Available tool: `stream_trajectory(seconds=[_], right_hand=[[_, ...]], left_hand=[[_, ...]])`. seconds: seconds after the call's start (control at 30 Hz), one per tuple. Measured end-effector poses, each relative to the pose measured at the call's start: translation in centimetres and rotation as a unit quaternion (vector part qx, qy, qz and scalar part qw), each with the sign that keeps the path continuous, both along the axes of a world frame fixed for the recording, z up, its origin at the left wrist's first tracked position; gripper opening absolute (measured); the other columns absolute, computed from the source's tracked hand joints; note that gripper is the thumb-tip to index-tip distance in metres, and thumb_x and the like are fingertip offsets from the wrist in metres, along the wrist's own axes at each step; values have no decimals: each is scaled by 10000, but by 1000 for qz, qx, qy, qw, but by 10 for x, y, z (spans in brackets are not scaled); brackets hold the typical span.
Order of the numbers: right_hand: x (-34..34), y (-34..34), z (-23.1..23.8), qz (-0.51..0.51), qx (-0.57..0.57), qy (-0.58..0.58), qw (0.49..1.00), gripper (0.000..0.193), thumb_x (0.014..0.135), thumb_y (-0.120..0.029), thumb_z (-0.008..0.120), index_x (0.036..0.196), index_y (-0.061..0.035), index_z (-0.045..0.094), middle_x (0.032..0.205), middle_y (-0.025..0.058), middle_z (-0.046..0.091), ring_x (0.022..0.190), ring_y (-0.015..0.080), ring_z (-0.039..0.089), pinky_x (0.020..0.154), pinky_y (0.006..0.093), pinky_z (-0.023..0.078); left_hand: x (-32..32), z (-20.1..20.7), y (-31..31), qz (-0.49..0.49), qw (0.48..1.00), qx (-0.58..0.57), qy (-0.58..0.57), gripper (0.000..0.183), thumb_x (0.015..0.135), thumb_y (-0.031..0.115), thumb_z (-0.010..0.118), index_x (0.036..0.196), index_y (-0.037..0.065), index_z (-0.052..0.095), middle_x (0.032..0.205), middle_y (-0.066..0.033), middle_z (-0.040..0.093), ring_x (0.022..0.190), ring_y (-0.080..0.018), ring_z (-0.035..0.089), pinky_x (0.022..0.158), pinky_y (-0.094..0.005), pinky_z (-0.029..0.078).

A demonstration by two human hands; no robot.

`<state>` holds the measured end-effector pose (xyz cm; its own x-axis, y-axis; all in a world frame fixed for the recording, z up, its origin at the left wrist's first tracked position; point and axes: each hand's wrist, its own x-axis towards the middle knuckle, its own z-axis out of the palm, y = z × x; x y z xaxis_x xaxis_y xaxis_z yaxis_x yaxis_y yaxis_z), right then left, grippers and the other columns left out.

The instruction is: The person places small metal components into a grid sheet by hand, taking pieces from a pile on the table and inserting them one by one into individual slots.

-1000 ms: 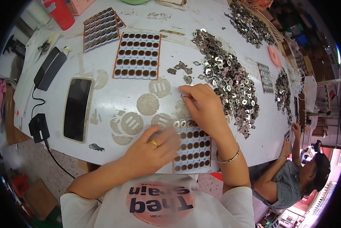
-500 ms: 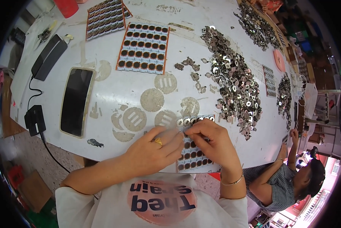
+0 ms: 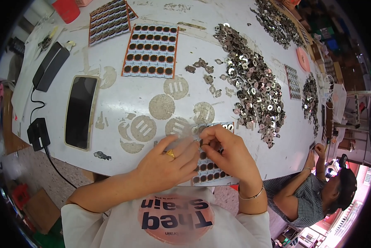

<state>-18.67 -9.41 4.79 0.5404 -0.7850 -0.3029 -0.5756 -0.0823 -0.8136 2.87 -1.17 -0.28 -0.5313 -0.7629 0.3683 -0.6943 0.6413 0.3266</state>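
In the head view, the right hand (image 3: 233,153) is over the upper part of a sheet of dark discs (image 3: 207,177), its thumb and forefinger pinched on what looks like a small dark piece (image 3: 201,143). The left hand (image 3: 166,161) is at the sheet's left side, fingers curled toward the right hand's fingertips; they are blurred, so I cannot tell whether they grip anything or just steady the edge. The sheet lies under and between the 2 hands, its lower rows showing below them, with pale metal pieces along its far row.

Beyond the right hand, up and to its right, spreads a large heap of metal pieces (image 3: 255,89); a few loose pieces (image 3: 200,63) lie nearer, straight ahead of it. A 2nd sheet of discs (image 3: 149,51) lies well ahead of the left hand, and a phone (image 3: 82,113) lies to that hand's left.

To work well here, I judge, keep the sheet flat with light left-hand pressure, pinch just 1 piece by its rim, and lower it squarely without brushing its neighbours.
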Motion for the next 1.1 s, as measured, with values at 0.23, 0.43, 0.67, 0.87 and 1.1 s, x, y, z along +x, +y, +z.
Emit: stream_trajectory(seconds=[0.23,0.43,0.67,0.87,1.1], right_hand=[[1,14,-6,-46,-129,15,990,239,908,9,769,1122,-19,666,1041,118,596,773,215,699,706,345,587],[0,20,-10,-71,-127,9,989,184,895,-14,798,1033,-13,676,1023,113,593,801,251,696,694,358,580],[-12,-18,5,88,-153,26,984,174,891,-11,735,1055,-14,679,1038,172,665,913,374,645,795,429,551],[12,-68,-17,21,-430,106,896,323,892,36,706,1209,-27,698,1056,137,707,974,326,645,862,416,553],[3,-67,-16,-54,-372,-14,927,209,944,55,708,1152,32,710,960,95,755,790,166,728,704,297,607]], left_hand=[[1,0,-2,0,1000,7,-19,459,913,468,768,1182,100,708,1325,-79,681,1277,-243,623,1109,-486,448],[-1,1,-2,-1,1000,4,-15,445,923,458,763,1179,98,708,1313,-79,687,1276,-250,626,1109,-483,449],[0,0,-2,-1,1000,-3,-11,424,867,435,790,1117,106,697,1393,-74,648,1256,-242,612,1086,-480,447],[-1,-1,-5,-12,1000,-11,-21,459,837,474,795,1075,100,678,1438,-92,624,1228,-250,603,1056,-477,447],[-1,1,-1,44,999,10,0,482,836,483,797,1100,96,683,1413,-96,637,1220,-256,609,1075,-472,433]])
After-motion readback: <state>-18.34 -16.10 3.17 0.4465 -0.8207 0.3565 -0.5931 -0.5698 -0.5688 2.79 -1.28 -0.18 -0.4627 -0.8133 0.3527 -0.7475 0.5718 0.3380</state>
